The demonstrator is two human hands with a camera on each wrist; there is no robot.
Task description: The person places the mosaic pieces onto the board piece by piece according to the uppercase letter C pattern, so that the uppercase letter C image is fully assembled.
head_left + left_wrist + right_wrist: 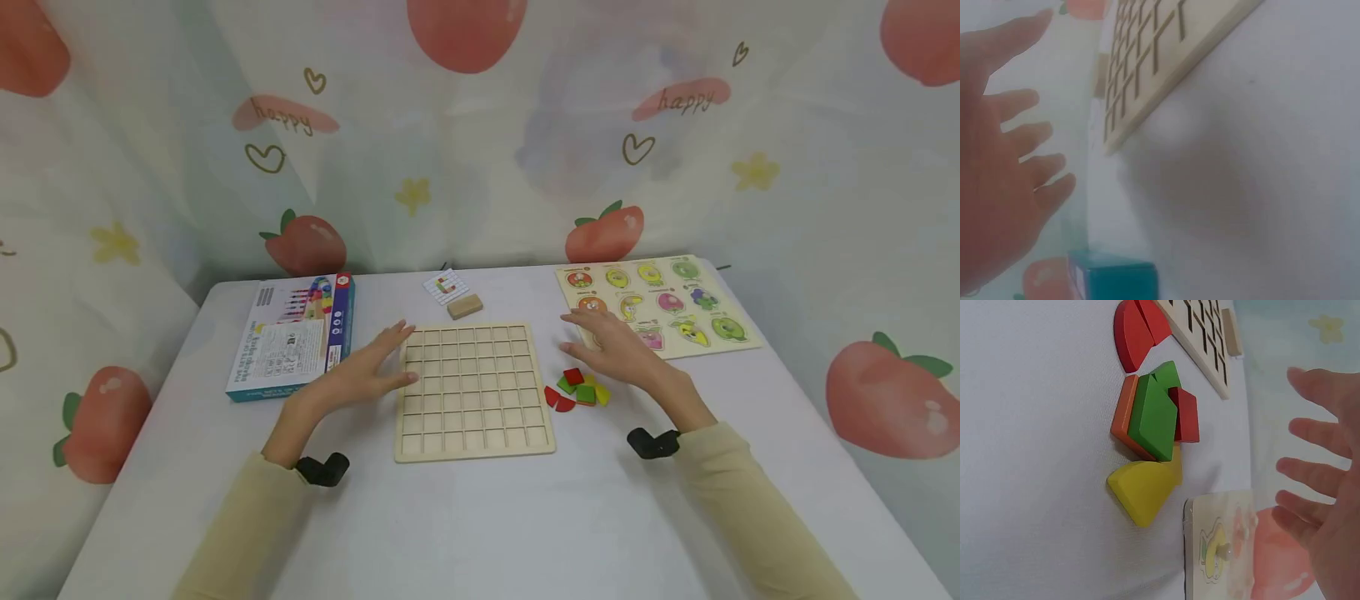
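A square wooden grid board [475, 457] lies flat on the white table. My left hand [366, 372], fingers stretched out, hovers by its upper left edge and holds nothing. Right of the board sits a small pile of coloured blocks: red square [573, 377], green [1155, 419] on top of orange [1124, 412], and yellow [1141, 487]. Two red wedge pieces [1132, 334] lie nearest the board. My right hand [618, 346] is spread beyond the pile with nothing in it, overlapping the fruit puzzle board [675, 352] in the head view.
At the left stands a flat boxed set [288, 350] with a teal side. Behind the grid board are a small patterned card [447, 287] and a plain wooden block [465, 307]. A printed fabric backdrop [480, 192] hangs along the table's far edge.
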